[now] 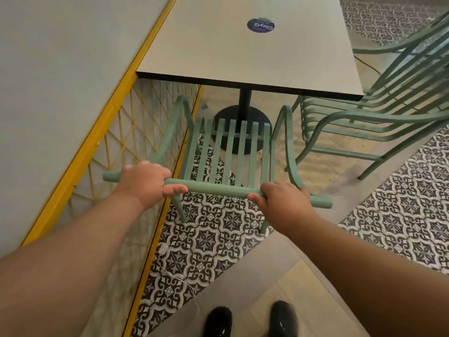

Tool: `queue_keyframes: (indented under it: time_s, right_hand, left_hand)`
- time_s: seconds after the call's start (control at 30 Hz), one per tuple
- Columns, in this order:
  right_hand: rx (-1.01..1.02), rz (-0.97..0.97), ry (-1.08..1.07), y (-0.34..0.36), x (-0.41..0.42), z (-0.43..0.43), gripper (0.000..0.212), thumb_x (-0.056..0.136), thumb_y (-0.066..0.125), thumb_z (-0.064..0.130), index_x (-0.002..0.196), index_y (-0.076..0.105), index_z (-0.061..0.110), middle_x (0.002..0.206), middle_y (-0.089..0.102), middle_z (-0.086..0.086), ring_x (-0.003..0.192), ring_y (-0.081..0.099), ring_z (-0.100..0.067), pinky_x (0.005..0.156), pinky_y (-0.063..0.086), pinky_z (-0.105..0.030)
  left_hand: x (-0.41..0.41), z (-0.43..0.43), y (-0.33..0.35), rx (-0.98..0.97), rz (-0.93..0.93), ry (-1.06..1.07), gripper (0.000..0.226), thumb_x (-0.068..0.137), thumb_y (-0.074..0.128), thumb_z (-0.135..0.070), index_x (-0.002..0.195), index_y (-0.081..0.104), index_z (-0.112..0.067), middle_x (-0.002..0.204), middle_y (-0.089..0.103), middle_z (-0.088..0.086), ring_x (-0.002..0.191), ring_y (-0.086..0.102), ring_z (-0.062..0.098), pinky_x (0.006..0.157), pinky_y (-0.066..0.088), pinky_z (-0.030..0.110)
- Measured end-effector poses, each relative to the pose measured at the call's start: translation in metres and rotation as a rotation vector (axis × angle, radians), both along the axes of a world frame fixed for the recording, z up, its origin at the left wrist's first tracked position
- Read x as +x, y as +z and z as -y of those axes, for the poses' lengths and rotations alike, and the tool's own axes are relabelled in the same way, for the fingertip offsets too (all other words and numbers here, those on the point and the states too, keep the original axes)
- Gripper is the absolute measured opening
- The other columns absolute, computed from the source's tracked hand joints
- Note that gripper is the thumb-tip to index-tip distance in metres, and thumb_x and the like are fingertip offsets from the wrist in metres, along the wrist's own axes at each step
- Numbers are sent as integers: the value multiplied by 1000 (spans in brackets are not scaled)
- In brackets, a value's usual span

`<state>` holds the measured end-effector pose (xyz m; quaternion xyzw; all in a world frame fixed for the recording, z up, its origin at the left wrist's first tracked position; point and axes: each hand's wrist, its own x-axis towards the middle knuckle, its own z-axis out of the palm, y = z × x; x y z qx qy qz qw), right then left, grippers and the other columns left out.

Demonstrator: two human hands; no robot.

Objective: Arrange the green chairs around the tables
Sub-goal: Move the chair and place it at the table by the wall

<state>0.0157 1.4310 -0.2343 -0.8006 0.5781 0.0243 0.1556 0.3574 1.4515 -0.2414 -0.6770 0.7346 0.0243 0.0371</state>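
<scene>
A green slatted metal chair (229, 152) stands in front of me, facing the near end of a pale rectangular table (243, 52) on a black pedestal. My left hand (143, 181) and my right hand (281, 200) both grip the chair's round top rail, left and right of its middle. The seat's front lies just short of the table edge. A stack of several more green chairs (379, 98) stands at the table's right side.
A wall bench with a yellow edge and yellow mesh front (116, 147) runs along the left, close to the chair's left armrest. The black round table base (243, 127) sits beyond the seat. Patterned and plain floor tiles lie underfoot, with my black shoes (250, 319) below.
</scene>
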Motion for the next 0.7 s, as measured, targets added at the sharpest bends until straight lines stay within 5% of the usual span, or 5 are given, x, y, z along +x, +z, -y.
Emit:
queue_keyframes:
  time_s: [0.13,0.27,0.37,0.7]
  right_hand:
    - [-26,-16,26,0,5,15,54,90,27,78,74,51,33,66,58,9,62,54,-9,86,45,-44]
    - [-46,-54,67,0,3,31,65,80,20,86,71,55,32,59,59,8,52,58,-9,57,56,-34]
    - [-93,-79,144,-1,2,44,71,78,12,88,70,55,31,58,58,7,52,57,-9,52,52,-30]
    - [-75,-8,143,-6,16,69,66,79,17,85,71,55,32,58,58,8,48,57,-6,40,42,-24]
  left_hand:
    - [2,15,1,-29,30,-4,84,72,10,-102,69,62,-36,64,51,-15,75,47,16,69,28,40]
    - [6,26,-1,-25,17,18,92,72,10,-102,112,69,-43,88,65,-10,95,54,22,72,26,43]
    - [9,34,-3,-30,32,27,102,70,7,-102,131,62,-42,110,69,-6,110,56,25,74,26,44]
    - [21,59,-1,-34,52,20,98,73,6,-101,117,70,-41,95,68,-6,101,56,24,74,30,44]
